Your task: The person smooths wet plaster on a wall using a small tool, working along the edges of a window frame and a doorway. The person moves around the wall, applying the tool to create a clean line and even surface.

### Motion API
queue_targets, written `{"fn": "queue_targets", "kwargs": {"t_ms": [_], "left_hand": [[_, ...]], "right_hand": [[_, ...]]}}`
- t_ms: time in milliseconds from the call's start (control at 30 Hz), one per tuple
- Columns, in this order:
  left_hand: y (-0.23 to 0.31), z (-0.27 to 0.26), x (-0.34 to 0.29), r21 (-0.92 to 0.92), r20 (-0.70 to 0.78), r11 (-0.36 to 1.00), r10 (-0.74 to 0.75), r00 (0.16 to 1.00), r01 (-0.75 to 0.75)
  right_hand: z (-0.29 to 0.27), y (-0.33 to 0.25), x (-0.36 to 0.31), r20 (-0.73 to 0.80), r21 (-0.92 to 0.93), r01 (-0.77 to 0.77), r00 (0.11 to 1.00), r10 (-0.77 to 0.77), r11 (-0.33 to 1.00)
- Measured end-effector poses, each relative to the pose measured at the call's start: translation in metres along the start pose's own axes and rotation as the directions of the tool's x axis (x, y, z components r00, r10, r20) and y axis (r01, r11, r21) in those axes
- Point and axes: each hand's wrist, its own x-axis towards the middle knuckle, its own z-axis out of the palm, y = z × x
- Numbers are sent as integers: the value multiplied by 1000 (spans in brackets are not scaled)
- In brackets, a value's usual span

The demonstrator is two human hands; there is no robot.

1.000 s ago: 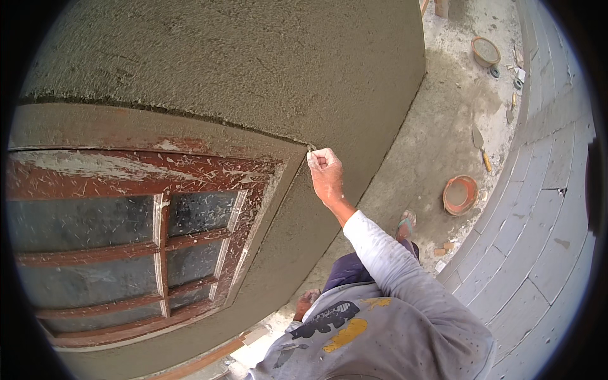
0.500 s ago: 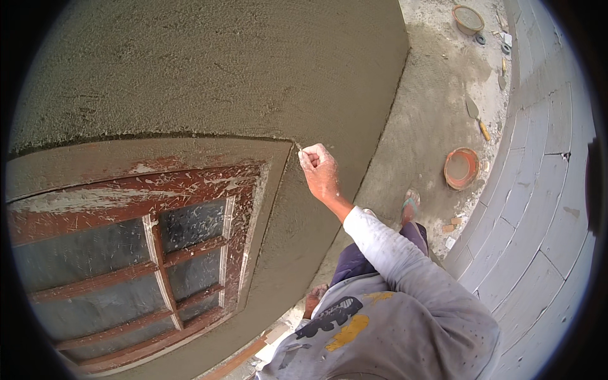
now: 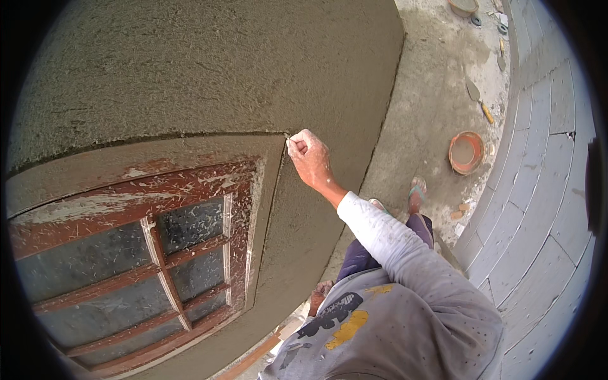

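Note:
My right hand [image 3: 308, 158], dusted with pale plaster, is closed in a pinch. A small thin stick-like piece [image 3: 287, 136] pokes out from its fingertips; its kind is too small to tell. The tip meets the upper right corner of the window surround [image 3: 190, 144], where a dark groove runs between the surround and the grey mortar wall [image 3: 209, 69]. Low by my left side, my left hand [image 3: 321, 292] shows only partly beside my shirt, its fingers hard to make out. The red-brown wooden window [image 3: 158, 253] has mortar splashes on its bars and panes.
On the floor to the right stand an orange bucket [image 3: 466, 152] with grey mix in it and a trowel [image 3: 479, 101] with a yellow handle. Another bowl [image 3: 463, 6] is farther off. A grey block wall [image 3: 544, 183] bounds the right side. Brick bits [image 3: 460, 211] lie near my feet.
My right hand has stayed pinched at the corner of the window surround, shifting only slightly. The whole view has moved a little, and the floor items sit slightly differently in it.

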Motion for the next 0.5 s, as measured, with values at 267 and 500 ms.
{"fn": "queue_targets", "kwargs": {"t_ms": [267, 500], "left_hand": [[9, -4, -1, 8, 25, 996, 90, 996, -91], [3, -6, -1, 73, 37, 997, -5, 999, 2]], "right_hand": [[0, 5, 0, -10, 26, 28, 1000, -28, 999], [-5, 15, -7, -21, 139, -92, 995, 96, 986]]}}
